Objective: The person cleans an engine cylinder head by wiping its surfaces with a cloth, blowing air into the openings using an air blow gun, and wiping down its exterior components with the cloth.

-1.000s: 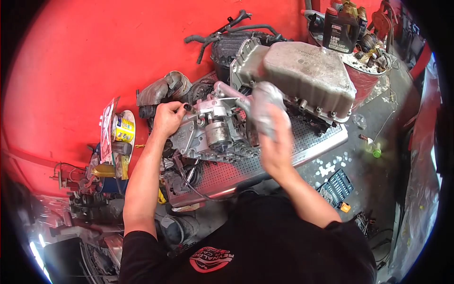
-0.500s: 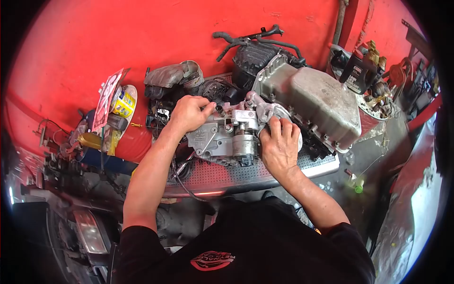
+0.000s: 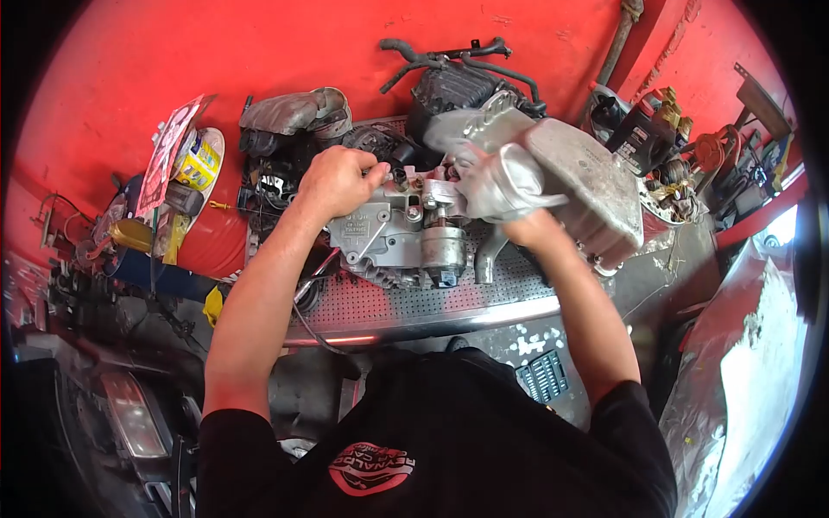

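A cast metal engine part (image 3: 371, 231) with a metal cylinder (image 3: 443, 247) on its front lies on the perforated metal bench (image 3: 389, 304). My left hand (image 3: 338, 181) is at its upper left edge, fingers closed beside a dark round fitting (image 3: 399, 175); what the fingertips grip is not clear. A grey-white cloth (image 3: 508, 186), smeared by motion, is in my right hand (image 3: 534, 229), right of the cylinder. The cloth covers most of those fingers. Below the cloth, a curved metal pipe (image 3: 490, 255) shows.
A large metal oil pan (image 3: 587, 177) lies at the right of the bench. Behind are a black housing with hoses (image 3: 453, 86) and a dirty metal duct (image 3: 289, 114). Left stands a red drum (image 3: 220, 242); a socket set (image 3: 544, 377) lies on the floor.
My right hand came down onto the part's right side with the cloth, then lifted it and swung it there. My left hand has stayed at the upper left edge. The view has shifted.
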Tool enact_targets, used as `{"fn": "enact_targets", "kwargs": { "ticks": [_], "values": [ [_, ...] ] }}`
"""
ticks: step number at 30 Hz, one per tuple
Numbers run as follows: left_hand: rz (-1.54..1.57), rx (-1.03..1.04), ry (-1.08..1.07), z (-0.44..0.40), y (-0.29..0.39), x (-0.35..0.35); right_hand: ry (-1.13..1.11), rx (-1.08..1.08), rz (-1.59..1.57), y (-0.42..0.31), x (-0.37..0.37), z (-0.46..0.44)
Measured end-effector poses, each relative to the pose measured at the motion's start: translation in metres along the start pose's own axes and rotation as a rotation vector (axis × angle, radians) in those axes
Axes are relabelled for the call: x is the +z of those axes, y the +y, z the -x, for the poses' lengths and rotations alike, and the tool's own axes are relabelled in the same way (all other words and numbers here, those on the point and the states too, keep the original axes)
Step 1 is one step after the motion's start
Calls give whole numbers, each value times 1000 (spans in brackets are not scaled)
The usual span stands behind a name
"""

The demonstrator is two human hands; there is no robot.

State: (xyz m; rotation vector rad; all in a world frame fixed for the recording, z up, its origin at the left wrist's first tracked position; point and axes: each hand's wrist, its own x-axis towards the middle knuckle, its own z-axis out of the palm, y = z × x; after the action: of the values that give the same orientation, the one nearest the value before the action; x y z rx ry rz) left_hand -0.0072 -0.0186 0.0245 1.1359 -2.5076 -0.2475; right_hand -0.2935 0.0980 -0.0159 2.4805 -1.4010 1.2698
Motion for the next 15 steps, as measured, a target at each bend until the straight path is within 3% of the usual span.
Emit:
{"fn": "enact_targets", "kwargs": {
  "ticks": [1,2,4,6,7,8,11,12,13,15],
  "values": [
    [3,-2,4,-1,-2,1,26,-154,85,-3,15,-7],
    [3,-1,9,-5,-3,0,-118,-219,545,-7,16,-12],
    [23,-69,-26,-3,0,0,-279,-290,993,-10,17,-12],
    [-2,-99,-13,-5,1,1,80,159,-491,-8,18,2],
    [8,-120,-23,-5,5,-2,67,-12,-42,-7,16,-5],
    [14,-145,-28,-6,5,-3,101,47,193,0,31,-6],
    [12,-150,-8,-4,4,0,219,201,214,-21,39,-3],
    [10,-155,-1,-5,3,1,424,342,80,-34,51,2],
    [7,-161,12,-8,3,2,449,391,-23,-20,63,12],
    [3,-145,33,-11,0,3,262,566,363,-21,64,21]
  ]
}}
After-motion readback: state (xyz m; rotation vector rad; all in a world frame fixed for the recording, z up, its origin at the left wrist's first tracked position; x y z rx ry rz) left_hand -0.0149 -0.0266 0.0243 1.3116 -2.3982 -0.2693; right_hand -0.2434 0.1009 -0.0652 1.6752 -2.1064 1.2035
